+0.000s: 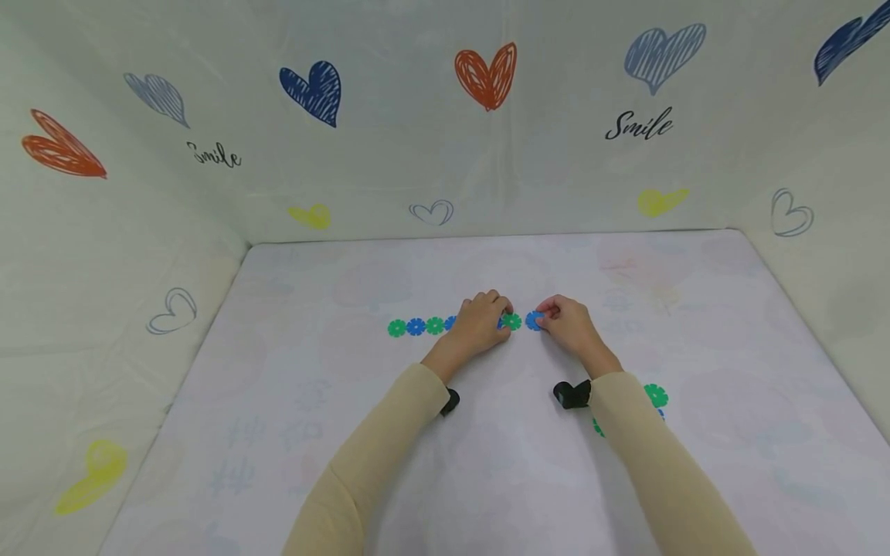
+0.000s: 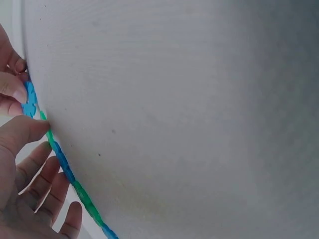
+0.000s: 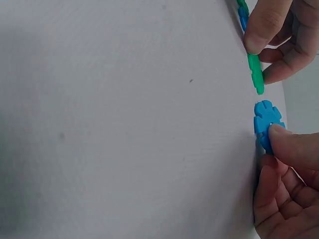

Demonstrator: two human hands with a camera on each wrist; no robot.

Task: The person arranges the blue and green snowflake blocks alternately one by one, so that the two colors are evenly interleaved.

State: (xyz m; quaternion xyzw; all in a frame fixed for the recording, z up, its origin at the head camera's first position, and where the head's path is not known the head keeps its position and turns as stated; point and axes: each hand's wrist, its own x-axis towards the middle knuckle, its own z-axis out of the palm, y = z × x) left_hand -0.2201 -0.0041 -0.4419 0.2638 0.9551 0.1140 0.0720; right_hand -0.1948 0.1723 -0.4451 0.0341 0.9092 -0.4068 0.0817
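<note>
A row of green and blue notched plastic discs (image 1: 416, 327) lies across the table, alternating in colour and joined edge to edge. My left hand (image 1: 480, 320) covers part of that row and pinches the green disc (image 1: 513, 321) at its right end between thumb and fingers. Just to the right, my right hand (image 1: 568, 323) pinches a loose blue disc (image 1: 533, 320) by its edge. In the right wrist view a small gap separates this blue disc (image 3: 265, 122) from the green end disc (image 3: 256, 74). The blue disc is tilted up there.
More discs, among them a green one (image 1: 656, 395), lie at the right, partly hidden by the right sleeve (image 1: 647, 432). Each wrist wears a black camera (image 1: 573, 394). The white table (image 1: 313, 479) meets a heart-printed cloth backdrop (image 1: 389, 139) at the back and sides.
</note>
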